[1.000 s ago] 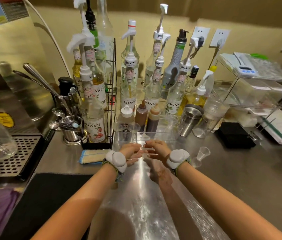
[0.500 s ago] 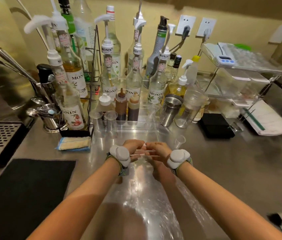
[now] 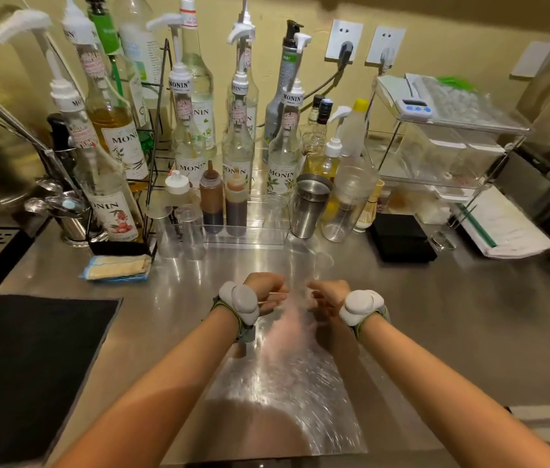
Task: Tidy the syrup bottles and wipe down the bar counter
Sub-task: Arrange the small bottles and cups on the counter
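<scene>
Now the left hand (image 3: 266, 292) curls around what may be a thin stick; the right hand (image 3: 329, 295), at its three o'clock, is loosely curled over the counter (image 3: 435, 315), syrup bottles (image 3: 238, 157) at twelve.

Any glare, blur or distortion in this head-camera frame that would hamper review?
Head view: strong glare on the steel counter between the arms; right hand motion-blurred, left hand sharper; wide-angle bending tilts the syrup bottles outward; warm yellow light, dark corners.
</scene>
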`<move>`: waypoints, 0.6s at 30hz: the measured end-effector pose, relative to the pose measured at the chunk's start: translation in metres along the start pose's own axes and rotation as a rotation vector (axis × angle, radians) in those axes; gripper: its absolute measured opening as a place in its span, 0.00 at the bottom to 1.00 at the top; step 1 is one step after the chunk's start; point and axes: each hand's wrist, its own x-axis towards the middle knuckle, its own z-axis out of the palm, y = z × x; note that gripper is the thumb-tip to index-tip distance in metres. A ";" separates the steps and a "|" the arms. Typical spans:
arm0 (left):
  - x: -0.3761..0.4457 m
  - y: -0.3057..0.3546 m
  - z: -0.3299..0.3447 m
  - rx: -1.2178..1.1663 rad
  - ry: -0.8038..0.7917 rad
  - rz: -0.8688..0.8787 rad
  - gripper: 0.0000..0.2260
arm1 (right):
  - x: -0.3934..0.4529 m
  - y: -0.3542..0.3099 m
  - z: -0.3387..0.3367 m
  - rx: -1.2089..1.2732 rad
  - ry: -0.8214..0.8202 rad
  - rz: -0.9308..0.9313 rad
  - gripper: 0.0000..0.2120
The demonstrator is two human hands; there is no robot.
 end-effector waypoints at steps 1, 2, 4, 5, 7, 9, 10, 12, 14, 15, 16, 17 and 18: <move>-0.001 0.000 0.002 -0.014 -0.006 0.005 0.06 | 0.002 -0.002 -0.001 -0.012 0.016 -0.021 0.11; -0.002 -0.001 0.003 -0.021 -0.007 0.007 0.06 | 0.005 -0.005 -0.003 -0.002 0.025 -0.044 0.09; -0.002 -0.002 0.005 -0.021 -0.009 0.011 0.06 | 0.008 -0.008 -0.004 0.026 0.016 -0.072 0.14; -0.001 -0.002 0.006 -0.017 -0.008 0.012 0.06 | 0.009 -0.010 -0.004 0.035 0.003 -0.079 0.16; 0.002 -0.002 0.005 -0.012 -0.007 0.009 0.07 | 0.010 -0.011 -0.002 0.062 0.004 -0.109 0.13; 0.005 0.000 0.005 -0.025 -0.018 0.008 0.07 | 0.013 -0.011 -0.002 0.091 0.025 -0.152 0.07; 0.006 0.001 0.004 -0.035 -0.021 0.009 0.07 | 0.015 -0.010 -0.002 0.103 0.024 -0.168 0.06; 0.008 0.003 0.002 -0.046 -0.011 0.009 0.06 | 0.018 -0.009 -0.002 0.140 0.006 -0.181 0.07; 0.011 0.003 -0.002 -0.046 0.003 0.009 0.04 | 0.020 -0.011 -0.001 0.170 -0.016 -0.194 0.06; 0.012 0.002 -0.005 -0.044 0.011 0.009 0.04 | 0.021 -0.012 0.001 0.170 -0.023 -0.200 0.05; 0.013 0.001 -0.007 -0.041 0.017 0.010 0.03 | 0.022 -0.013 0.003 0.165 -0.026 -0.205 0.06; 0.015 0.001 -0.010 -0.034 0.027 0.007 0.03 | 0.022 -0.016 0.006 0.160 -0.032 -0.211 0.06; 0.015 0.000 -0.013 -0.033 0.034 0.005 0.03 | 0.022 -0.018 0.009 0.162 -0.043 -0.216 0.07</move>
